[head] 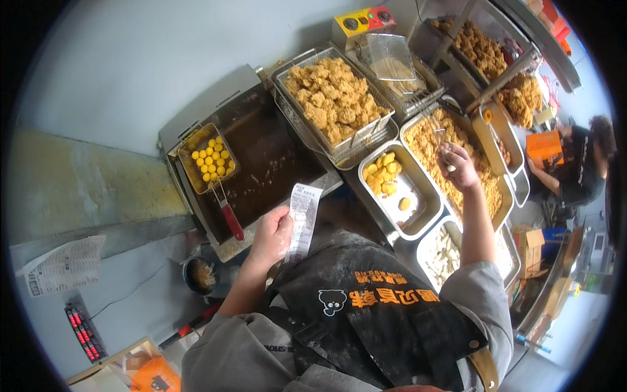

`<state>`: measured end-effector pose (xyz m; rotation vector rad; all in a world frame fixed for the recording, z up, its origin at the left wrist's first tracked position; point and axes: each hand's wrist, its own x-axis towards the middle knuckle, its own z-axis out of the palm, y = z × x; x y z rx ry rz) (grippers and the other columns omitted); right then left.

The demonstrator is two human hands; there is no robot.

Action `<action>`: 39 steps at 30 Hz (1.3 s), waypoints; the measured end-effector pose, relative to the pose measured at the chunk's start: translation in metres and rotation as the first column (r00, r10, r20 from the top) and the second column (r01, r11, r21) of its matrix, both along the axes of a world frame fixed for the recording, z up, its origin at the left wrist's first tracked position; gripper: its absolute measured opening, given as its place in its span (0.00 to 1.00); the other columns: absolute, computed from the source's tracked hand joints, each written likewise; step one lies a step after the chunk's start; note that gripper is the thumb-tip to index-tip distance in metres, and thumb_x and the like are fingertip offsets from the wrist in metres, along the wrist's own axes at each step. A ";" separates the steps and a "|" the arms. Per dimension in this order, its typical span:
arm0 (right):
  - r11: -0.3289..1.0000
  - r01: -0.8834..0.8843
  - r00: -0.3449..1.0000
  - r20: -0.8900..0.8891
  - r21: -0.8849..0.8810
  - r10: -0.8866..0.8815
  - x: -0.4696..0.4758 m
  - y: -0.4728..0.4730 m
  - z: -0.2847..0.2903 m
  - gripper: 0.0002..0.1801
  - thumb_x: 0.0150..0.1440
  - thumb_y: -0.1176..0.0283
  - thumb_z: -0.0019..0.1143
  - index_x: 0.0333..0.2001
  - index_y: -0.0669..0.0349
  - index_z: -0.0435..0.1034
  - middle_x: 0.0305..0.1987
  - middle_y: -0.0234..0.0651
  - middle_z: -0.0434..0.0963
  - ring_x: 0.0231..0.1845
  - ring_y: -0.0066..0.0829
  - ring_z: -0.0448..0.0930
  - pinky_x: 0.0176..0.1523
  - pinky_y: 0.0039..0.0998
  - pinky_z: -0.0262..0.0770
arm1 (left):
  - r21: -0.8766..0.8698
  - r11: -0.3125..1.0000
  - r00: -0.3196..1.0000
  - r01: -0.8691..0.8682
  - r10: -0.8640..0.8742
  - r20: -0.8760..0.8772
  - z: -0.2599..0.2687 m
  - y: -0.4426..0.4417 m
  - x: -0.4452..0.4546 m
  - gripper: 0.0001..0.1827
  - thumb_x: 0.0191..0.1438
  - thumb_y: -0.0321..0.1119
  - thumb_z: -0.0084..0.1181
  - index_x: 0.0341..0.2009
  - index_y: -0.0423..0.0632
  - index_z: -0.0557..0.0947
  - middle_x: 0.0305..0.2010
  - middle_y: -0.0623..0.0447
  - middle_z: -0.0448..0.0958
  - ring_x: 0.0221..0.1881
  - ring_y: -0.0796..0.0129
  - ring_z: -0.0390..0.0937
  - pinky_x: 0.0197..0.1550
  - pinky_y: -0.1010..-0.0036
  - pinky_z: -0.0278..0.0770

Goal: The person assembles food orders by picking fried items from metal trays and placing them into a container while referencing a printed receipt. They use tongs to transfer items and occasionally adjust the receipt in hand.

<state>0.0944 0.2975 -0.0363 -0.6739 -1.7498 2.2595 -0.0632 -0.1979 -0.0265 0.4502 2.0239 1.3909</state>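
Note:
My left hand (pixel 273 234) grips a printed paper receipt (pixel 304 220) in front of the dark apron. On the right, my right hand (pixel 456 164) is closed around the handle of a metal utensil, whose far part is hard to make out against the food. It is over a deep metal pan of small fried pieces (pixel 422 136). A neighbouring metal pan (pixel 421 210) holds golden nuggets (pixel 382 174). Below it, pale stick-shaped pieces (pixel 443 252) lie in another metal pan.
A fryer of dark oil (pixel 264 137) holds a wire basket of yellow balls (pixel 213 159) with a red handle (pixel 232 223). Fried chicken fills a large wire basket (pixel 338 100). Behind it are an empty-looking mesh skimmer (pixel 390 56) and a control box (pixel 365 22). A co-worker (pixel 580 161) holds an orange box (pixel 544 147).

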 end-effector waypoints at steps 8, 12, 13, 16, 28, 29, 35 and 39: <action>0.997 0.075 0.986 0.145 0.032 -0.079 0.241 -0.035 0.035 0.21 0.51 0.57 0.68 0.38 0.66 0.75 0.23 0.37 0.76 0.15 0.27 0.70 0.19 0.25 0.63 | 0.137 0.990 0.999 -0.024 0.018 0.045 -0.010 0.016 0.013 0.13 0.69 0.29 0.47 0.49 0.38 0.82 0.42 0.50 0.83 0.41 0.71 0.80 0.45 0.72 0.78; 0.969 0.227 0.936 0.297 -0.096 -0.190 0.329 -0.067 0.025 0.18 0.51 0.66 0.69 0.39 0.69 0.75 0.25 0.36 0.77 0.16 0.26 0.71 0.19 0.26 0.64 | 0.145 0.989 0.992 -0.028 0.009 0.129 -0.017 0.036 0.031 0.10 0.66 0.26 0.47 0.41 0.37 0.81 0.31 0.57 0.78 0.31 0.78 0.72 0.35 0.76 0.72; 0.967 0.221 0.937 0.301 -0.126 -0.175 0.343 -0.071 0.020 0.17 0.51 0.67 0.69 0.39 0.68 0.75 0.24 0.36 0.77 0.16 0.26 0.71 0.20 0.26 0.64 | 0.128 0.992 0.997 0.000 -0.010 0.073 -0.017 0.042 0.036 0.10 0.66 0.26 0.47 0.40 0.37 0.81 0.30 0.58 0.77 0.30 0.79 0.71 0.34 0.76 0.71; 0.990 -0.019 0.926 0.370 -0.141 0.070 0.363 -0.070 0.004 0.12 0.59 0.68 0.64 0.40 0.67 0.75 0.26 0.35 0.78 0.18 0.26 0.74 0.20 0.26 0.66 | 0.102 0.993 0.998 0.056 -0.053 -0.031 -0.019 0.059 0.050 0.09 0.65 0.27 0.48 0.38 0.38 0.80 0.28 0.59 0.75 0.28 0.79 0.69 0.32 0.77 0.68; 0.906 0.173 0.549 0.726 0.386 -0.414 0.319 -0.033 0.015 0.17 0.66 0.57 0.61 0.41 0.62 0.81 0.21 0.24 0.73 0.17 0.16 0.68 0.20 0.21 0.63 | 0.142 0.990 1.000 0.011 -0.015 0.023 -0.011 0.064 0.078 0.09 0.66 0.28 0.47 0.38 0.39 0.80 0.28 0.58 0.75 0.27 0.79 0.69 0.30 0.77 0.67; 0.910 0.179 0.641 0.658 0.374 -0.396 0.300 -0.024 0.021 0.19 0.67 0.55 0.60 0.39 0.63 0.80 0.21 0.25 0.73 0.17 0.16 0.68 0.20 0.21 0.62 | 0.122 0.992 1.000 -0.006 0.005 0.011 -0.010 0.061 0.083 0.10 0.66 0.28 0.47 0.38 0.38 0.81 0.28 0.58 0.76 0.28 0.79 0.69 0.30 0.77 0.68; 0.911 -0.293 0.748 0.662 0.290 0.030 0.102 -0.025 -0.041 0.21 0.66 0.55 0.60 0.47 0.65 0.78 0.39 0.34 0.82 0.24 0.20 0.73 0.30 0.22 0.75 | 0.080 0.997 0.999 -0.015 0.011 0.048 -0.011 0.049 0.087 0.10 0.67 0.27 0.47 0.39 0.37 0.81 0.31 0.57 0.79 0.30 0.78 0.72 0.34 0.78 0.71; 0.994 0.107 0.838 0.535 0.030 -0.107 0.013 -0.045 -0.119 0.17 0.65 0.58 0.62 0.44 0.62 0.77 0.28 0.30 0.76 0.26 0.22 0.71 0.32 0.23 0.73 | 0.007 1.000 0.999 0.026 -0.026 -0.024 -0.018 0.029 0.090 0.13 0.68 0.29 0.50 0.50 0.36 0.82 0.42 0.50 0.83 0.41 0.71 0.80 0.45 0.72 0.77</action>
